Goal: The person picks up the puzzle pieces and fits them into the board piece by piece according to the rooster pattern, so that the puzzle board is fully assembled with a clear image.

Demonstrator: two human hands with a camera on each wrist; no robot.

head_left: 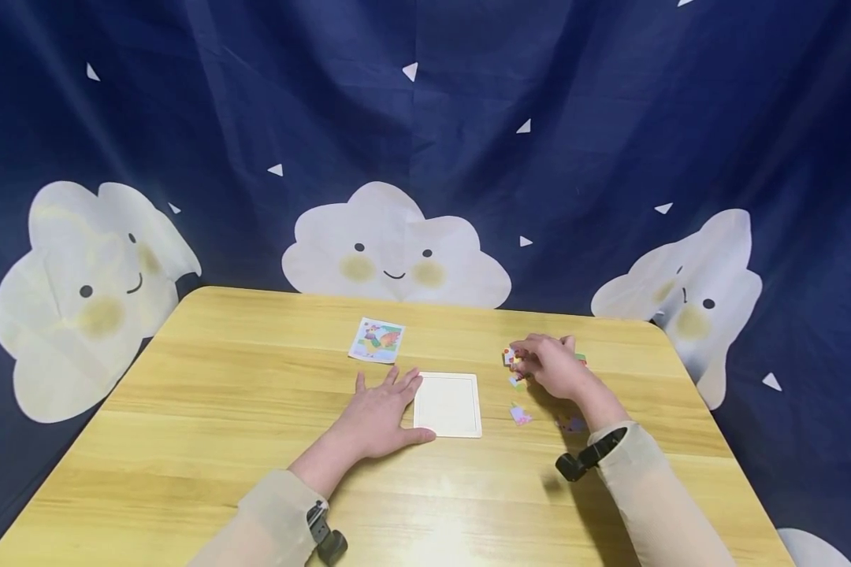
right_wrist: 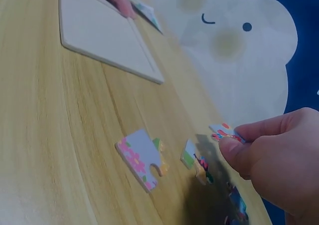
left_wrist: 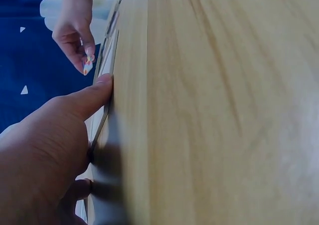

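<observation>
A white square puzzle tray [head_left: 447, 405] lies on the table. My left hand [head_left: 379, 413] spreads along its left side, with the thumb [left_wrist: 103, 80] resting on the near edge and the fingertips at the far corner. To the right, my right hand [head_left: 556, 366] pinches a small jigsaw piece [right_wrist: 227, 131] with red patterns between thumb and forefinger, raised above the table. Below it lie other pieces: a lilac one with pink flowers [right_wrist: 134, 157], a white-and-green one [right_wrist: 188, 154] and a dark multicoloured one [right_wrist: 238, 205].
A square picture card [head_left: 377, 341] with a colourful bird lies beyond the left hand. Another lilac piece [head_left: 573, 424] sits in the shadow under the right wrist. A dark blue curtain with clouds [head_left: 397, 252] hangs behind the table's far edge.
</observation>
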